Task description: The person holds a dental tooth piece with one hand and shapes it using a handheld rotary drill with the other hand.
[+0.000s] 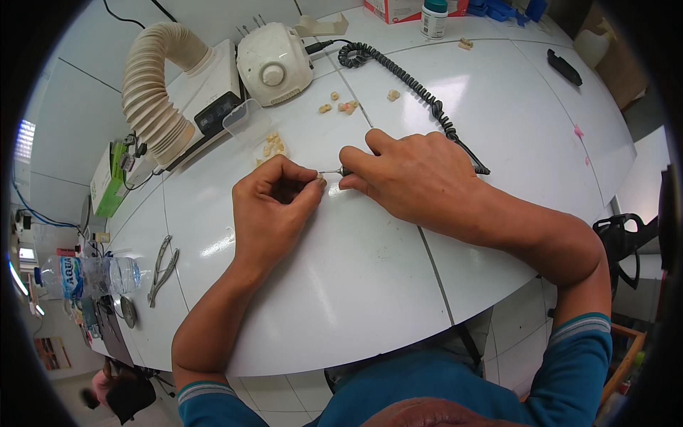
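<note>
My left hand (277,203) pinches a small tooth-coloured piece (321,180) between thumb and fingertips. From the right, my right hand (413,174) is wrapped round a handpiece (344,171), mostly hidden under the fingers. Its thin metal tip (329,171) points left and reaches the small piece; whether they touch is too small to tell. A black coiled cord (398,71) runs from the white control unit (274,64) to beside my right wrist. Just beyond my left hand, a clear plastic box (247,122) stands open with several yellowish pieces (273,145) in it.
Several loose pieces (347,107) lie beyond my hands. A ribbed suction hose (146,85) arches at the back left. Metal pliers (163,272) and a water bottle (89,276) are at the left. A white bottle (434,19) stands at the back; a black object (564,67) lies right.
</note>
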Available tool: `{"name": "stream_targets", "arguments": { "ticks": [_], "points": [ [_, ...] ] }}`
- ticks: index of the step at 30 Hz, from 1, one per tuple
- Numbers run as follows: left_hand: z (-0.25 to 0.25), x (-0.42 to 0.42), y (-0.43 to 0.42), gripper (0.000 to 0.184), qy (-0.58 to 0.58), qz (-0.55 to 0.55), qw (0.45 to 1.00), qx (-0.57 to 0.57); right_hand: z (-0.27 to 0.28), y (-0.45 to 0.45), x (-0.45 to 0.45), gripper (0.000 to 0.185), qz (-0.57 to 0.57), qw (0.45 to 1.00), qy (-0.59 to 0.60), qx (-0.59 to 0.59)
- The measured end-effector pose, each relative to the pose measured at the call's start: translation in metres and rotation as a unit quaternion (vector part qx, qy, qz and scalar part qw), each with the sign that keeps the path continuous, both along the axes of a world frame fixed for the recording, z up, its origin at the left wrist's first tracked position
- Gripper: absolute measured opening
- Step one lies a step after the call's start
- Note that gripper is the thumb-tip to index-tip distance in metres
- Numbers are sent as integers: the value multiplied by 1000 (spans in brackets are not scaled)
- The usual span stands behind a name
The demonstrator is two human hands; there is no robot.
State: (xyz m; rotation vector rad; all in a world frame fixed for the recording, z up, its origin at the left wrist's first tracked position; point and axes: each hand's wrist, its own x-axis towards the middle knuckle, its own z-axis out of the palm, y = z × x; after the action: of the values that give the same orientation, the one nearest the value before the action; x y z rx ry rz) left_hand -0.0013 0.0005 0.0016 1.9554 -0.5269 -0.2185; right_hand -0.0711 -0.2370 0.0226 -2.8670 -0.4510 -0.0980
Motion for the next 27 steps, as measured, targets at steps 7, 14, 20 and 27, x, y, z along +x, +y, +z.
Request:
{"name": "stream_targets", "arguments": {
  "ticks": [7,14,20,27],
  "points": [
    [-1,0,0,11,-6,-2,1000,0,2,0,0,37,0,1000,9,-1],
    [0,0,0,11,-4,-5,1000,-1,3,0,1,38,-1,1000,15,-4],
    [0,0,0,11,-4,-5,1000,2,3,0,0,39,2,1000,10,-6],
    [0,1,0,11,-4,-3,1000,6,2,0,0,38,3,1000,9,-4]
  ]
}}
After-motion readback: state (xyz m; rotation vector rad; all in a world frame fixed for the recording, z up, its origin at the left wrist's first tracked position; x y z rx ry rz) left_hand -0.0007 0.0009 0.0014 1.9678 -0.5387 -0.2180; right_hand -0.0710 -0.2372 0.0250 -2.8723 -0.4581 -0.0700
